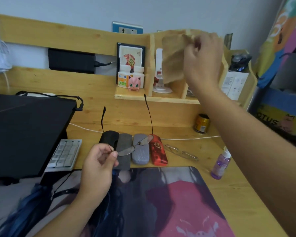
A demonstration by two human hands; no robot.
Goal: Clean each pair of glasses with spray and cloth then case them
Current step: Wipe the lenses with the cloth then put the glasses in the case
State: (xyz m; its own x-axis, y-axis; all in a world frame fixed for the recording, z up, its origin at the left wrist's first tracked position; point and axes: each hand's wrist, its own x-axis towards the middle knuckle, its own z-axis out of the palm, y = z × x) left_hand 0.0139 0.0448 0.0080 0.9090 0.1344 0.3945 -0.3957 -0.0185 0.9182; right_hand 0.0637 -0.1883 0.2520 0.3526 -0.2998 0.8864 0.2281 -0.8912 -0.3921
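Printed mat (169, 202) nearest, dark with a pink patch. Just above its far edge, left hand (99, 166), grip pinched on one end of dark thin-framed glasses (135, 146), temples sticking up, held over a row of four cases on the wooden surface (237, 194): black case (108, 138) lying open, contents not discernible; grey pouch (125, 151); grey textured case (141, 153) closed; red case (158, 153) closed, gold emblem on the lid, not legible. Second pair of glasses (182, 153), pale frame, flat on the surface just right of the red case. Purple spray bottle (220, 164) upright further right, label unreadable. Gold can (201, 123) behind, print too small to read. Farther back, shelf unit (157, 97) with white pill bottles (124, 75) and a pink figure (134, 82). Right hand (203, 59) raised before the shelf, grip closed on a tan cloth (173, 57) hanging from it.
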